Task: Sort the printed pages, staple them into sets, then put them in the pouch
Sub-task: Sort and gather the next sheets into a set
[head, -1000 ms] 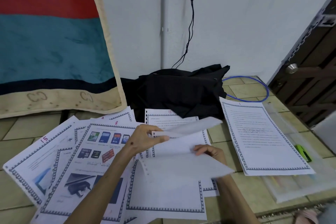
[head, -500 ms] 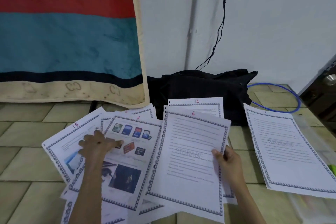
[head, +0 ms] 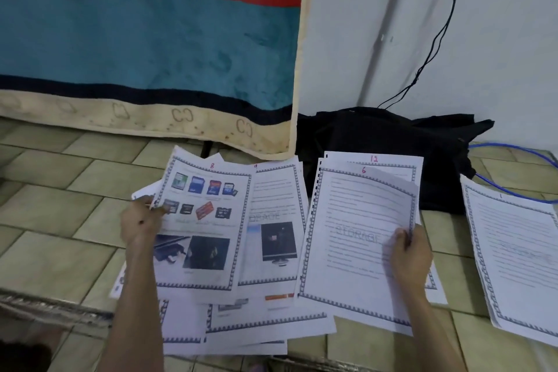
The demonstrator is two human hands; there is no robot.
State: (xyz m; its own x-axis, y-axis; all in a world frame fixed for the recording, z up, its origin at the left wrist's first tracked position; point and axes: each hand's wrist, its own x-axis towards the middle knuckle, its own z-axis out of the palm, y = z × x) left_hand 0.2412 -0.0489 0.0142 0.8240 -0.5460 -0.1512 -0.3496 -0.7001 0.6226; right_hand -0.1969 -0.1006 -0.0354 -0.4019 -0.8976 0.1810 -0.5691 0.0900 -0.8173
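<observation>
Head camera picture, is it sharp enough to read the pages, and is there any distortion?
Head view: soft throughout; the handwritten red 6, 8 and 12 read, body text is blurred lines; only the STORAGE watermark is legible. Wide-angle bend curves the floor tiles; lighting is dim and even, without glare.
</observation>
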